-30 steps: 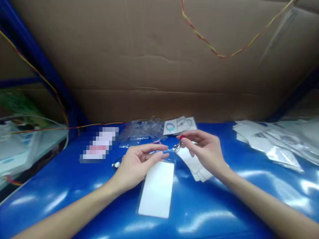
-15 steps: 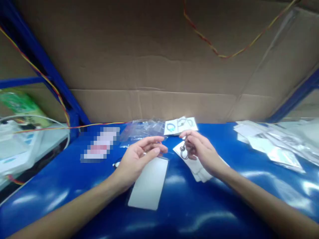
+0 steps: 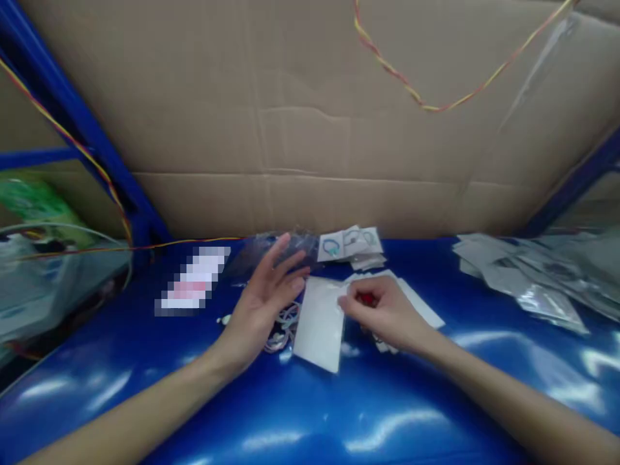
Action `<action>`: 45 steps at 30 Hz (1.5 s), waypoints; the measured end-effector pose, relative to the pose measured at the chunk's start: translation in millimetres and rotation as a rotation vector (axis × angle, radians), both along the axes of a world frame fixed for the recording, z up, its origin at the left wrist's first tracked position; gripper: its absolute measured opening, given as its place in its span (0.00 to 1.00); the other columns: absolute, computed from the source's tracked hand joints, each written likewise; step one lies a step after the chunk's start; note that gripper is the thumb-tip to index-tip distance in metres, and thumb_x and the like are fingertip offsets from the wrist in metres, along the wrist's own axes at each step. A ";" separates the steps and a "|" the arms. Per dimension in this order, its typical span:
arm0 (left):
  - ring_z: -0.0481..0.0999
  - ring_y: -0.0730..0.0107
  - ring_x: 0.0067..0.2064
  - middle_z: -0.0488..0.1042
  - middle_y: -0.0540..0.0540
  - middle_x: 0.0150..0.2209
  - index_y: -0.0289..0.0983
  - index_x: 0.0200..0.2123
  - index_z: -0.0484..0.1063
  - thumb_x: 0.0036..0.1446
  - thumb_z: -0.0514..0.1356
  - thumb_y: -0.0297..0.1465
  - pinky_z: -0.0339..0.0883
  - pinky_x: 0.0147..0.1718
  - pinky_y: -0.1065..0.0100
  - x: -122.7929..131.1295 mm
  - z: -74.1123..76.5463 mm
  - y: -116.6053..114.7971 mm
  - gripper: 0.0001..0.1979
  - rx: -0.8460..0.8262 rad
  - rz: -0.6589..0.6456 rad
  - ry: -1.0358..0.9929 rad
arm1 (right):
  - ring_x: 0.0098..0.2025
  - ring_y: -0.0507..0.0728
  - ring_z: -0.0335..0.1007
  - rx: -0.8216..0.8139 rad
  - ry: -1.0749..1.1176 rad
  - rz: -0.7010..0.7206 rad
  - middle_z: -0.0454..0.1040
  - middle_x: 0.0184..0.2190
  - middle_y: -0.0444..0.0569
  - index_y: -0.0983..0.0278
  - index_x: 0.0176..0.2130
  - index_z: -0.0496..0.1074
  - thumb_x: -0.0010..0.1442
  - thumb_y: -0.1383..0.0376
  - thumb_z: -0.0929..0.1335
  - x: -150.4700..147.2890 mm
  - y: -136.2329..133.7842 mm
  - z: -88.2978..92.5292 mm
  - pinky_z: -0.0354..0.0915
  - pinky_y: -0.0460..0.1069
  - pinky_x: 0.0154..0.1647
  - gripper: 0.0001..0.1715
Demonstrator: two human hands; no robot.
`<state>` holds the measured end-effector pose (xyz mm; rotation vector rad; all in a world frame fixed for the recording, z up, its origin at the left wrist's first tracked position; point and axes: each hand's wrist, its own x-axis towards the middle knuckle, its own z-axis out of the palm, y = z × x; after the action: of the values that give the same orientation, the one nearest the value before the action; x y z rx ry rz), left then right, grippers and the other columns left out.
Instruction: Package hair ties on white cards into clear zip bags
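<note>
My left hand point(image 3: 264, 300) is open, its fingers stretched out above the blue table, just left of a clear sleeve with a white card point(image 3: 320, 323). My right hand point(image 3: 380, 310) is closed in a pinch on the sleeve's right edge, with something small and red point(image 3: 367, 298) showing between its fingers. Under my left palm lies a tangle of thin white cords or rings point(image 3: 281, 326). A stack of white cards point(image 3: 416, 307) lies beneath and behind my right hand.
The blue table point(image 3: 310, 413) ends at a cardboard wall point(image 3: 310, 129). Printed cards point(image 3: 349, 244) and clear bags point(image 3: 271, 248) lie at the back. A pile of packets point(image 3: 537, 274) sits at right, a bin with bags point(image 3: 43, 284) at left. A twisted wire point(image 3: 426, 103) hangs above.
My left hand has let go of the sleeve and spread its fingers. My right hand has come down onto the sleeve's edge, and the sleeve has shifted right and further from me.
</note>
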<state>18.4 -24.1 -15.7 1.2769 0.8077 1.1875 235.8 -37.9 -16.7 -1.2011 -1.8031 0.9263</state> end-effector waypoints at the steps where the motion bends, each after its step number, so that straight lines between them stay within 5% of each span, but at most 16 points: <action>1: 0.70 0.56 0.65 0.69 0.45 0.66 0.51 0.69 0.56 0.61 0.67 0.35 0.66 0.61 0.59 -0.8 -0.2 -0.4 0.37 0.075 0.051 0.058 | 0.17 0.49 0.53 0.011 0.022 -0.057 0.58 0.14 0.39 0.62 0.19 0.63 0.62 0.59 0.69 1.9 1.9 0.5 0.48 0.46 0.19 0.23; 5: 0.74 0.55 0.56 0.74 0.43 0.50 0.41 0.41 0.75 0.61 0.67 0.35 0.67 0.58 0.56 -2.9 1.0 -4.8 0.07 0.384 0.185 0.389 | 0.16 0.49 0.53 0.034 0.107 -0.193 0.58 0.14 0.38 0.62 0.21 0.64 0.60 0.53 0.70 7.2 5.6 1.6 0.50 0.45 0.16 0.23; 7: 0.74 0.55 0.53 0.74 0.43 0.46 0.40 0.33 0.76 0.61 0.66 0.36 0.67 0.58 0.54 -1.9 0.7 -8.3 0.07 0.453 0.134 0.505 | 0.16 0.50 0.53 0.051 0.100 -0.183 0.58 0.14 0.38 0.62 0.21 0.64 0.62 0.52 0.70 7.2 3.8 0.9 0.50 0.45 0.17 0.25; 9: 0.73 0.52 0.57 0.73 0.41 0.52 0.41 0.40 0.78 0.60 0.66 0.36 0.69 0.57 0.54 0.8 -0.9 -12.3 0.06 0.418 0.033 0.507 | 0.18 0.50 0.55 0.106 0.052 -0.111 0.60 0.15 0.39 0.62 0.22 0.66 0.64 0.53 0.69 5.6 0.0 0.2 0.51 0.45 0.19 0.25; 12: 0.70 0.51 0.63 0.69 0.41 0.62 0.45 0.55 0.74 0.58 0.69 0.35 0.71 0.57 0.58 5.5 -2.9 -17.6 0.21 0.283 -0.091 0.384 | 0.22 0.50 0.60 0.164 -0.008 0.051 0.68 0.21 0.41 0.63 0.29 0.74 0.67 0.55 0.68 1.7 -6.9 1.3 0.56 0.45 0.23 0.19; 15: 0.74 0.55 0.60 0.74 0.43 0.59 0.45 0.55 0.72 0.59 0.69 0.35 0.71 0.57 0.61 7.8 -0.7 -20.1 0.21 0.178 -0.215 0.300 | 0.31 0.53 0.70 0.202 0.013 0.221 0.79 0.34 0.45 0.62 0.41 0.79 0.69 0.58 0.68 -1.1 -11.6 4.9 0.65 0.46 0.33 0.12; 18: 0.78 0.59 0.54 0.78 0.45 0.53 0.43 0.51 0.74 0.64 0.64 0.35 0.72 0.54 0.63 7.7 2.7 -19.2 0.13 0.123 -0.268 0.253 | 0.39 0.56 0.74 0.193 0.027 0.306 0.80 0.40 0.49 0.62 0.42 0.78 0.71 0.61 0.65 -0.2 -12.7 7.4 0.68 0.49 0.41 0.13; 24: 0.80 0.61 0.49 0.81 0.45 0.49 0.40 0.46 0.74 0.66 0.63 0.36 0.73 0.47 0.67 7.7 -2.4 -10.5 0.09 0.104 -0.178 0.219 | 0.29 0.53 0.68 0.207 -0.037 0.209 0.76 0.29 0.44 0.63 0.40 0.78 0.71 0.59 0.64 7.1 -9.6 5.1 0.62 0.46 0.31 0.16; 31: 0.80 0.59 0.50 0.79 0.42 0.53 0.39 0.48 0.68 0.65 0.64 0.37 0.75 0.45 0.65 9.5 -2.5 -4.4 0.12 0.104 0.033 0.066 | 0.23 0.50 0.54 0.184 -0.108 -0.109 0.59 0.22 0.37 0.62 0.38 0.71 0.63 0.55 0.72 10.1 -0.5 -1.8 0.52 0.46 0.24 0.13; 34: 0.81 0.59 0.49 0.80 0.42 0.51 0.38 0.47 0.69 0.63 0.66 0.36 0.75 0.45 0.65 9.2 1.0 -6.6 0.13 0.075 -0.028 0.057 | 0.24 0.50 0.53 0.153 -0.086 -0.057 0.58 0.22 0.37 0.62 0.41 0.73 0.63 0.54 0.71 12.5 0.9 -2.6 0.51 0.45 0.25 0.15; 38: 0.82 0.63 0.42 0.83 0.43 0.42 0.36 0.46 0.74 0.63 0.65 0.38 0.75 0.42 0.67 7.4 3.6 -10.8 0.13 0.024 -0.177 0.146 | 0.24 0.50 0.52 0.103 -0.051 0.042 0.60 0.22 0.39 0.65 0.29 0.73 0.66 0.52 0.69 11.7 -2.5 -0.3 0.51 0.46 0.24 0.21; 45: 0.78 0.68 0.27 0.83 0.44 0.35 0.37 0.55 0.72 0.60 0.67 0.40 0.68 0.22 0.73 7.7 7.8 -11.9 0.23 -0.067 -0.109 0.191 | 0.23 0.50 0.53 -0.005 0.052 0.083 0.60 0.22 0.40 0.64 0.33 0.74 0.68 0.52 0.66 13.4 -2.6 1.4 0.50 0.45 0.23 0.20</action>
<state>26.1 -36.0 -7.9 1.3759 0.8970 0.9543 249.2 -40.6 -15.4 -1.1024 -1.8209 1.0005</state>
